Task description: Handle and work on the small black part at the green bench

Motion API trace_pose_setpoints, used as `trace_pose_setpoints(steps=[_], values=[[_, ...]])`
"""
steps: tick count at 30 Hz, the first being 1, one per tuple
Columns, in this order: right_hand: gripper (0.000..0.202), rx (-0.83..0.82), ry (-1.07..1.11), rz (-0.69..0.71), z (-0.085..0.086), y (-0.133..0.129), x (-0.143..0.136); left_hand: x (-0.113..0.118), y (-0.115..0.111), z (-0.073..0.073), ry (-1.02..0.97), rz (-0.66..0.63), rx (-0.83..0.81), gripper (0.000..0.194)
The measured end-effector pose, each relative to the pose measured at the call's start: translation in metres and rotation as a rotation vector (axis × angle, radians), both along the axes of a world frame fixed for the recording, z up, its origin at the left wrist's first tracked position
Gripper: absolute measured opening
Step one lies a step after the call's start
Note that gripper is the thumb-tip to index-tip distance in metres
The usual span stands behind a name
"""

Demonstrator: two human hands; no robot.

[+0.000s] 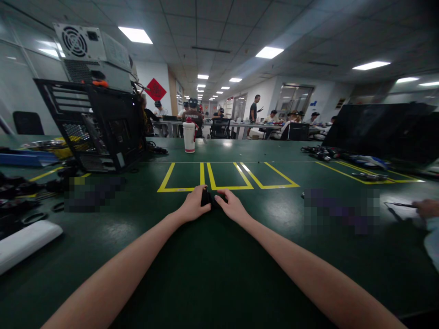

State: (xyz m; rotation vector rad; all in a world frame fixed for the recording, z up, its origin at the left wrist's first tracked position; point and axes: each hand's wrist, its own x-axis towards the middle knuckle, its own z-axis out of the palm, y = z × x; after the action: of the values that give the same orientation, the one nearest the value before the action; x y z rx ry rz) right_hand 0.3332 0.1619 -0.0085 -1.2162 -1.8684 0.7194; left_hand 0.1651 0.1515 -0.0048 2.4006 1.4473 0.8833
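Observation:
A small black object (206,197) sits between my two hands, just above the green table, near the yellow tape frames. My left hand (192,205) grips its left side, fingers over the far side and thumb on the near side. From the right, my right hand (233,207) closes its curved fingers and thumb at the object's other end. Much of the object is covered by my fingers, and its kind cannot be made out.
Yellow tape (181,189) marks several outlines on the green table (137,246). A computer case (99,128) carrying power supplies (92,43) stands left. A white cup (189,137) is beyond the tape. A white object (27,244) lies left. At right, another person's hand (427,208) holds a thin tool.

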Motion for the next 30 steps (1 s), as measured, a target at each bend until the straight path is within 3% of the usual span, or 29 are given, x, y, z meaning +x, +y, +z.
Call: trace_pose_setpoints(steps=[8,13,25,30], values=[[0.053,0.061,-0.304,0.075,0.005,-0.008,0.010,-0.003,0.003,0.001,-0.079,0.022,-0.109,0.058],[0.043,0.052,-0.280,0.049,0.008,-0.011,0.010,-0.003,-0.003,0.007,-0.118,0.014,-0.163,0.058],[0.037,0.060,-0.188,0.033,0.004,-0.008,0.009,-0.002,-0.001,0.004,-0.113,0.002,-0.111,0.055],[0.035,0.092,-0.228,0.008,0.006,-0.014,0.012,-0.008,-0.020,0.007,-0.091,-0.030,-0.123,0.055]])
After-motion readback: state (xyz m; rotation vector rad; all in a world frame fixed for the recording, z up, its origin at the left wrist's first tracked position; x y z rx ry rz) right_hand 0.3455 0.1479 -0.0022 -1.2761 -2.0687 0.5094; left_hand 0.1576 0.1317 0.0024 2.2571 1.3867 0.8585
